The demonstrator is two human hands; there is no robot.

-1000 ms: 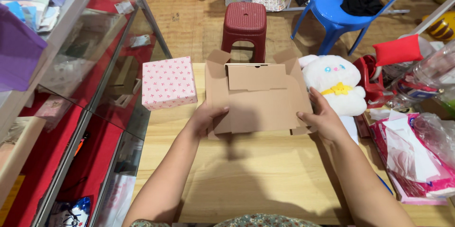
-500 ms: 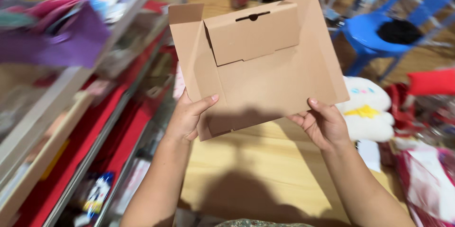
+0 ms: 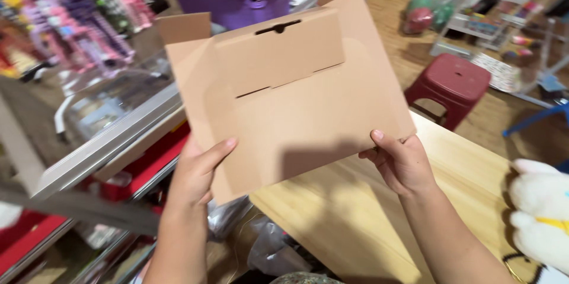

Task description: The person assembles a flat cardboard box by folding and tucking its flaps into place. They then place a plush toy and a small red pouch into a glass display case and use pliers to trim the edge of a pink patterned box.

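I see the flat cardboard box blank (image 3: 290, 100) held up in the air above the wooden table (image 3: 355, 225), tilted, its long axis running between my 2 hands, left hand (image 3: 198, 171) and right hand (image 3: 400, 162) both pinching its lower edge.

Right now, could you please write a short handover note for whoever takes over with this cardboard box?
Left hand: grips the lower left edge of the flat cardboard box, thumb on its face.
Right hand: grips the lower right edge.
Box: held up in the air, tilted, above the wooden table; small flaps stick out at the top corners.
Done: box is off the table.
Left: it is not yet folded into shape.
Nearby: red stool, white plush toy.
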